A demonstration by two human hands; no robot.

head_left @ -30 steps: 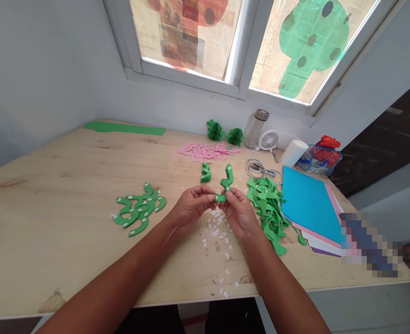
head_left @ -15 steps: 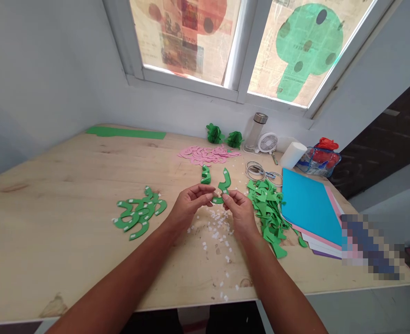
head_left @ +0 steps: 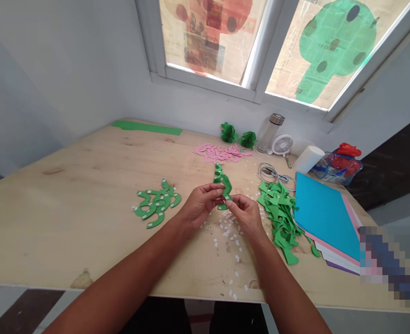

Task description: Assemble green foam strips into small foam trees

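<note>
Between both hands is a curved green paper cutout (head_left: 227, 184) with small white squares on it. My left hand (head_left: 207, 200) pinches its left side, and my right hand (head_left: 244, 211) grips the lower right with thumb and fingers. Just behind them lies a small stack of green cutouts (head_left: 218, 169), partly hidden. To the left is a loose pile of curved green cutouts (head_left: 158, 204) bearing white squares. Tiny white paper bits (head_left: 231, 227) are strewn over the table below the hands.
Green paper scraps (head_left: 278, 208) lie right of my hands, beside stacked coloured sheets (head_left: 326, 213) topped by blue. Scissors (head_left: 271, 172), pink cutouts (head_left: 222, 153), green paper ornaments (head_left: 228, 132), a glass bottle (head_left: 269, 132) and a small fan (head_left: 282, 144) stand or lie farther back on the table (head_left: 69, 199).
The view has swung left, so everything appears farther right. My hands have come closer together, and the cutout between them has turned, its upper part now nearer my left fingers.
</note>
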